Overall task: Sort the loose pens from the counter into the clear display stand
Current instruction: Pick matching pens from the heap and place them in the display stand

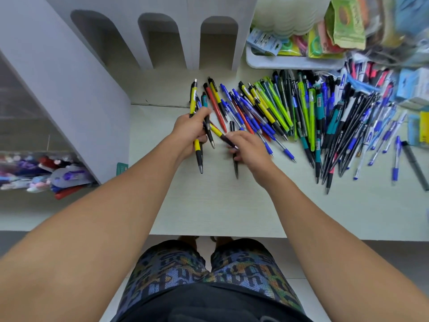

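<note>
Loose pens (290, 112) lay fanned across the counter (220, 201), dense to the right, thinning toward the middle; a handful were already off the pile and in the hands. Yellow-and-black pens (197, 148) stood bunched in the left hand (190, 133), fingers curled round the bundle, tips pointing down toward the person, clicker ends sticking up past the knuckles. Right hand (249, 147) was just beside it, fingers pinching another yellow-and-black pen (221, 134) that ran diagonally across to the left-hand bundle; a black pen (235, 159) sat under the right fingers too, whether gripped or only lying beneath I couldn't tell.

Judged step: gathering by colour, mid hand-over; right hand feeding a matching pen into the left-hand bunch; nothing looked placed yet.

Clear display stand: couldn't pick it out for certain; a white arched rack (162, 43) stood at the back of the counter, well apart from both hands, slots looked bare.

Next move likely needed: close the left fingers over the new pen, square up the tips, then lift the bunch to a slot; risk was a pen slipping from a loose bundle.

A tray of packaged stationery (290, 62) sat back right, beyond the pile.
</note>
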A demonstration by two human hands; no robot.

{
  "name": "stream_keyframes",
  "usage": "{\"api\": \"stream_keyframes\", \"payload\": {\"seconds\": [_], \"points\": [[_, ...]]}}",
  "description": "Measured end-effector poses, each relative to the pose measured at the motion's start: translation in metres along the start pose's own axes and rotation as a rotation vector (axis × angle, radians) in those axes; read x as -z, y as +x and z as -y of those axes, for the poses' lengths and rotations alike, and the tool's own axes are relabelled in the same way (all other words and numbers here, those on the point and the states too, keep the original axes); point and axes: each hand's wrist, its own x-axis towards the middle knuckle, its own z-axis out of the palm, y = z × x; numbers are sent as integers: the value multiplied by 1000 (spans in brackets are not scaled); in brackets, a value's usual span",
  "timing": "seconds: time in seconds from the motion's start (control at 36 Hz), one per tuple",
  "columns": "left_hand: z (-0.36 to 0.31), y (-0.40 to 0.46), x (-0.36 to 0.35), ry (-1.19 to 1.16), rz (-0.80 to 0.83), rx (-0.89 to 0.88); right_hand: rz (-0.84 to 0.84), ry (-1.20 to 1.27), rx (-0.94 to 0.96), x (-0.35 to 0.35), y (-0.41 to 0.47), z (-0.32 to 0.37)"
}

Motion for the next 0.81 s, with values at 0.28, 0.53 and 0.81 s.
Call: {"api": "stream_keyframes", "payload": {"seconds": [0.28,0.53,0.81], "points": [[-1,-10,-12,-155,-80,28,-121,867,-274,-36,-23,9],[-2,-5,-15,-224,-226,-17,-169,556,-254,-51,-28,26],[-1,-22,-20,-360,-67,-43,-378,855,-323,-64,-29,23]]}}
